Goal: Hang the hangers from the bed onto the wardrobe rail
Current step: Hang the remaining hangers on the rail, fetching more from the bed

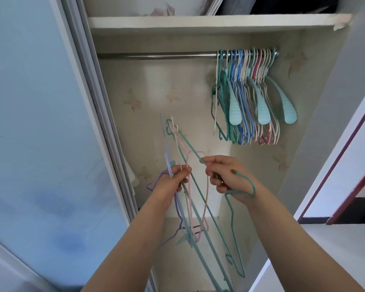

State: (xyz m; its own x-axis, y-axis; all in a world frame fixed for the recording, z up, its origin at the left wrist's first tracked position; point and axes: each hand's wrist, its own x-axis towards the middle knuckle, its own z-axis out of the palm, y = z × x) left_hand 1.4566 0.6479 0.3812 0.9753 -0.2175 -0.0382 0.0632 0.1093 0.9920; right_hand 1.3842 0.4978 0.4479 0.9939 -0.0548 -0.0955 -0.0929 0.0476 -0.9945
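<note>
I stand at an open wardrobe, looking up at its metal rail [156,55]. Many hangers [249,98] in green, blue, white and pink hang bunched at the rail's right end. My left hand [173,180] is shut on a bundle of thin hangers [190,192] in purple, pink and green, well below the rail. My right hand [226,175] grips one thin green hanger [232,220]; its hook loops over the back of that hand. The green hanger's long bar crosses up and left through the bundle.
A white shelf [198,22] with stored items runs above the rail. The sliding door frame [105,123] borders the opening on the left, a white side panel [329,123] on the right. The rail's left and middle stretch is bare.
</note>
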